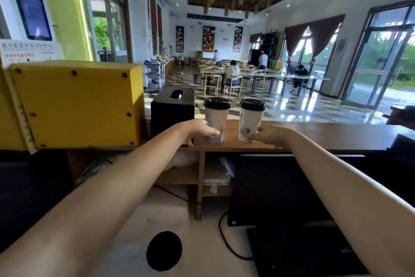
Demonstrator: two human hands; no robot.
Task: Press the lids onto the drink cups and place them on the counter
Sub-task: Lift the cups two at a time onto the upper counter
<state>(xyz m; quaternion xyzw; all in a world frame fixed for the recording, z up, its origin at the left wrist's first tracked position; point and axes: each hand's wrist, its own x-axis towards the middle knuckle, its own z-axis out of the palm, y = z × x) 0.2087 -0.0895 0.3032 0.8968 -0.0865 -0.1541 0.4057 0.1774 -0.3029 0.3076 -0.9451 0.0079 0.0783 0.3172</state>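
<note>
Left lid (217, 103), right lid (252, 105) look seated. Left hand (197, 129) curls round left cup (216, 119) base, right hand (268, 135) round right cup (250, 120). Both seem down on surface (314, 136) under hands; only release remains.

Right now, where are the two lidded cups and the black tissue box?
left cup (216, 122): head view, paper wall.
right cup (251, 119): head view, paper wall.
tissue box (171, 115): head view, front face.

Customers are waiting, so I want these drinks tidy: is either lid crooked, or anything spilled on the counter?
No spill shows on the counter, and both black lids sit flush. Only the right cup, gripped low by the right hand, leans slightly rightward; the left cup in the left hand stands straight.
</note>
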